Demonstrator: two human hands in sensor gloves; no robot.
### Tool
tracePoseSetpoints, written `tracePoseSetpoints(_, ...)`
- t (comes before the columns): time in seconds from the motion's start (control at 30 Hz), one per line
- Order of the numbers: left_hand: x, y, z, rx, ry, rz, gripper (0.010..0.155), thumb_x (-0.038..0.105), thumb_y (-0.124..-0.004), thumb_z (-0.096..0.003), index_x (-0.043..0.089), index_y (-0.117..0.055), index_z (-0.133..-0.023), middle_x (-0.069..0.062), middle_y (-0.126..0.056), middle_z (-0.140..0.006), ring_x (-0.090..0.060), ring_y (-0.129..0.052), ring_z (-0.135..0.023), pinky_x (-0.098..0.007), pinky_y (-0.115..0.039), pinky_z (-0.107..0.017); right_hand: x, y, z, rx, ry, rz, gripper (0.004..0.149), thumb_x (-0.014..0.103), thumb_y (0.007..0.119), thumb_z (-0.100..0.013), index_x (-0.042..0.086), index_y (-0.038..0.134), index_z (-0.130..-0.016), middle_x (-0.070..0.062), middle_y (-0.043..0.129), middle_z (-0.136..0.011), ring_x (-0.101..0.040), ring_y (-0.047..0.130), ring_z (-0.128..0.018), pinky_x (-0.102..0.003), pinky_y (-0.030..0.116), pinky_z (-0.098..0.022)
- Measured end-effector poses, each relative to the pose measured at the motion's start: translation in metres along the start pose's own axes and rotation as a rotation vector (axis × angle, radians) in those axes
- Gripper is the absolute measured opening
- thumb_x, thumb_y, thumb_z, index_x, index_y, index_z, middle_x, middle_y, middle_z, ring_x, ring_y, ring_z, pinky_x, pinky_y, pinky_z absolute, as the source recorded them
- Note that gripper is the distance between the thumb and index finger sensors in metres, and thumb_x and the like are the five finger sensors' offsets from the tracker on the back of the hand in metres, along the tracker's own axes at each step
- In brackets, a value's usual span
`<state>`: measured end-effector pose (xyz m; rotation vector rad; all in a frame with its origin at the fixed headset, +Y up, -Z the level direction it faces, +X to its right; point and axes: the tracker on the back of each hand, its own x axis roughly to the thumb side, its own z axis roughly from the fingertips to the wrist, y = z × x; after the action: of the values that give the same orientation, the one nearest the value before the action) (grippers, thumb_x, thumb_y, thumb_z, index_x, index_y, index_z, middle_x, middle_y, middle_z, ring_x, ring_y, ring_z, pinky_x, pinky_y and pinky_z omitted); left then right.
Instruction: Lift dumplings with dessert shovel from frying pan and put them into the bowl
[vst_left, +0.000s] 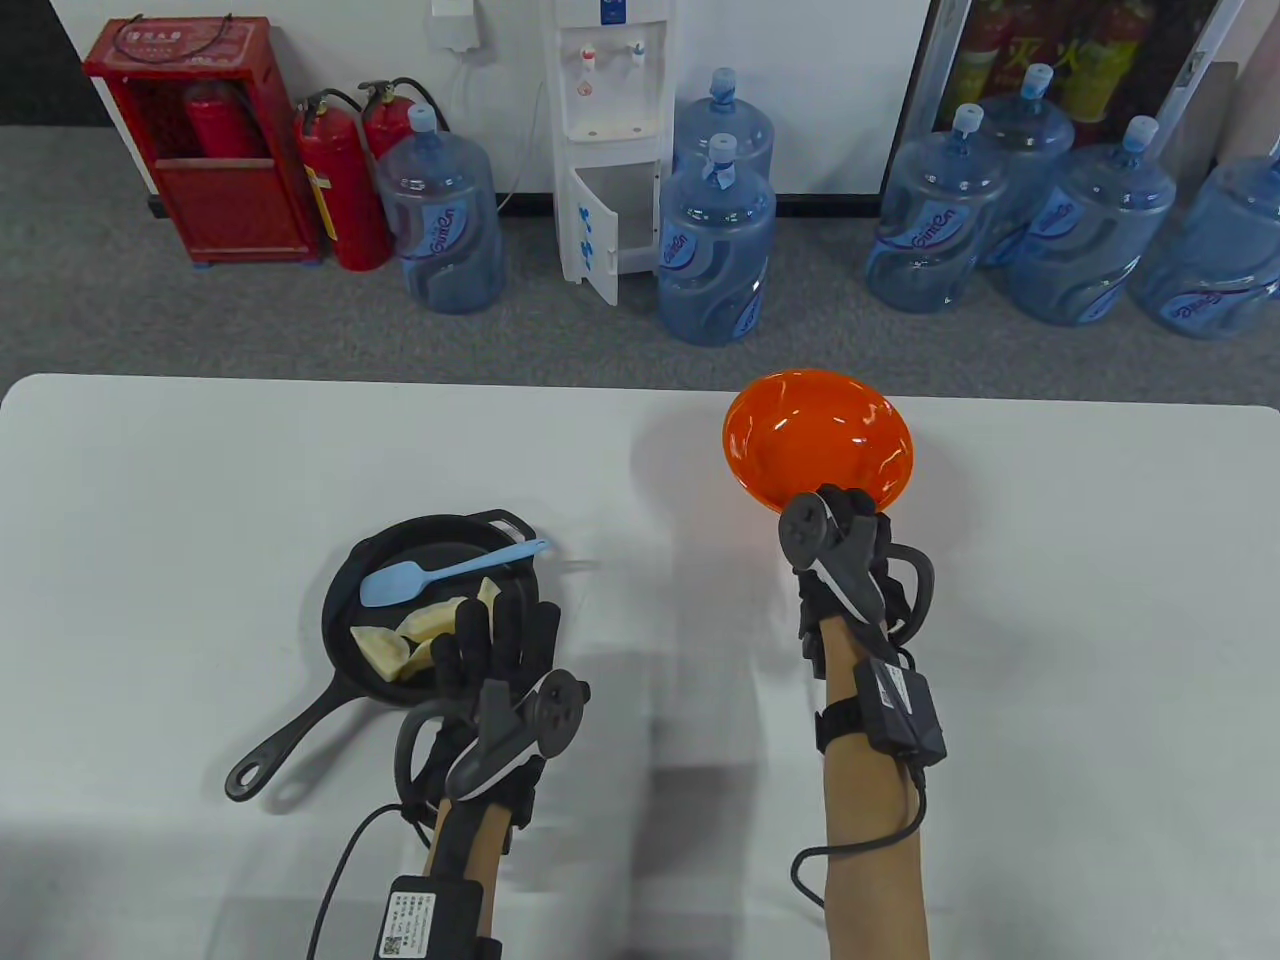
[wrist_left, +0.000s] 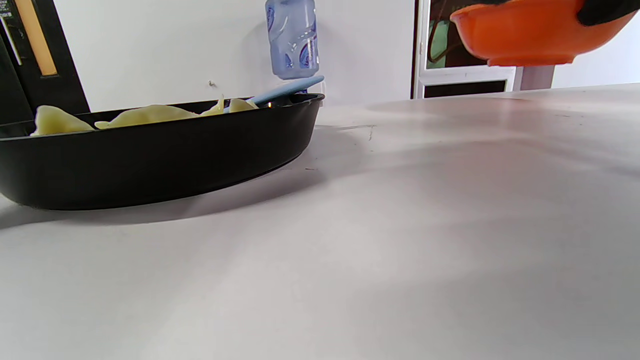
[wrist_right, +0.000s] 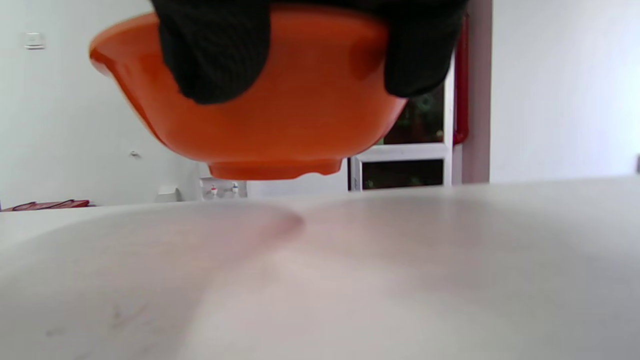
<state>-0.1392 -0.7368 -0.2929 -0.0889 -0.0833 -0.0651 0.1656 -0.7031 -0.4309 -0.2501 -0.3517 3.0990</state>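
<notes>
A black frying pan (vst_left: 352, 602) sits left of centre on the white table, also seen from the side in the left wrist view as a dark wall (wrist_left: 150, 155). Pale dumplings (vst_left: 385, 648) (wrist_left: 145, 116) lie in it. A light blue dessert shovel (vst_left: 400, 583) rests across the pan, its handle (wrist_left: 287, 90) over the far rim. My left hand (vst_left: 495, 640) hovers with straight fingers over the pan's near right rim, holding nothing. My right hand (vst_left: 845, 525) grips the near rim of the empty orange bowl (vst_left: 815, 435) (wrist_left: 525, 32) (wrist_right: 270, 125), held above the table; its gloved fingers (wrist_right: 215, 55) curl over the bowl's side.
The pan's long handle (vst_left: 285, 740) points toward the near left. Beyond the table's far edge (vst_left: 640, 385) stand water jugs (vst_left: 715, 245), a white dispenser (vst_left: 610, 130) and red fire extinguishers (vst_left: 340, 190) on the floor.
</notes>
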Motion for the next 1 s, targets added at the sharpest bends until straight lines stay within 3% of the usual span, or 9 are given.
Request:
tracePoseSetpoints(0.53, 0.005, 0.002, 0.001, -0.012, -0.021, 0.037, 0.078, 0.061, -0.049, -0.0597, 0.026, -0.016, -0.121, -0.015, -0.011, -0.125, -0.052, -0.011, -0.113, -0.066, -0.024, -0.077, -0.062, -0.061, 0.07, -0.009, -0.142, 0.096, 0.043, 0.037, 0.076, -0.056, 0.03, 0.084, -0.099, 0.003, 0.077, -0.112, -0.024, 0.072, -0.108, -0.054, 0.07, -0.078)
tracePoseSetpoints(0.77, 0.006, 0.002, 0.001, -0.002, -0.024, 0.025, 0.078, 0.061, -0.049, -0.0597, 0.026, -0.016, -0.121, -0.015, -0.011, -0.125, -0.052, -0.012, -0.113, -0.066, -0.024, -0.077, -0.093, -0.068, 0.102, -0.004, -0.137, 0.089, 0.044, 0.037, 0.077, -0.056, 0.03, 0.084, -0.099, 0.003, 0.077, -0.112, -0.025, 0.073, -0.108, -0.054, 0.07, -0.078)
tracePoseSetpoints(1.0, 0.004, 0.002, 0.002, -0.002, -0.016, 0.025, 0.078, 0.061, -0.049, -0.0598, 0.025, -0.016, -0.121, -0.015, -0.011, -0.125, -0.052, -0.012, -0.113, -0.066, -0.024, -0.077, -0.114, -0.06, 0.125, 0.029, -0.127, 0.086, 0.044, 0.037, 0.077, -0.056, 0.03, 0.084, -0.098, 0.003, 0.077, -0.113, -0.025, 0.073, -0.108, -0.054, 0.071, -0.078)
